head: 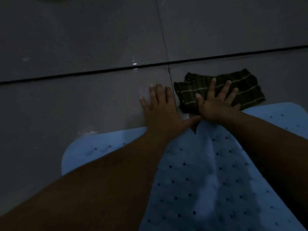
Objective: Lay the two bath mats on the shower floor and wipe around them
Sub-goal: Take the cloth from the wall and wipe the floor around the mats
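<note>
Two light blue perforated bath mats lie side by side on the grey tiled floor: one (83, 152) under my left forearm, the other (283, 117) at the right, meeting in the middle. Beyond them lies a dark green cloth (245, 87) with pale stripes. My right hand (215, 104) presses flat on the cloth with fingers spread. My left hand (160, 107) rests flat on the bare tile just left of the cloth, fingers straight, its thumb touching the mat edge.
The glossy grey floor (66, 105) meets a tiled wall (83, 39) along a dark joint line behind the cloth. A vertical grout line runs down between my hands. Wet glints show on the floor near the left mat's edge.
</note>
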